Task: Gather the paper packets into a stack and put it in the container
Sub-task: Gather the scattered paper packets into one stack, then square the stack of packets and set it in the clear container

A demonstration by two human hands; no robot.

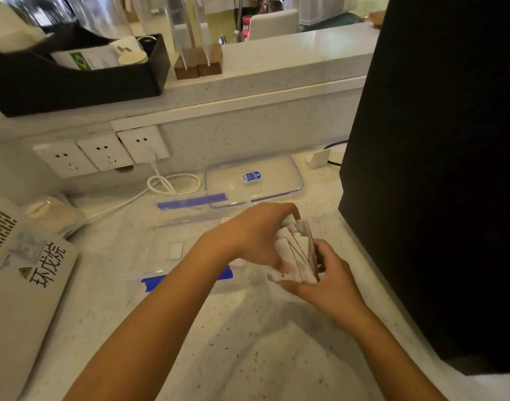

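A fanned bunch of white paper packets (295,250) stands on edge between my two hands above the counter. My left hand (256,235) grips the bunch from the left, fingers curled over its top end. From the right and below, my right hand (326,280) closes on the same bunch. A clear plastic container (190,218) with blue clip flaps lies open on the counter just left of the hands, partly hidden by my left forearm. One small white packet (175,251) lies inside it. The container's clear lid (277,172) with a blue sticker rests behind it.
A big black box (439,169) stands close on the right. Wall sockets (103,153) with a white cable (173,183) sit at the back left. A grey labelled device (25,285) lies at the left edge. A black tray (74,79) stands on the raised shelf.
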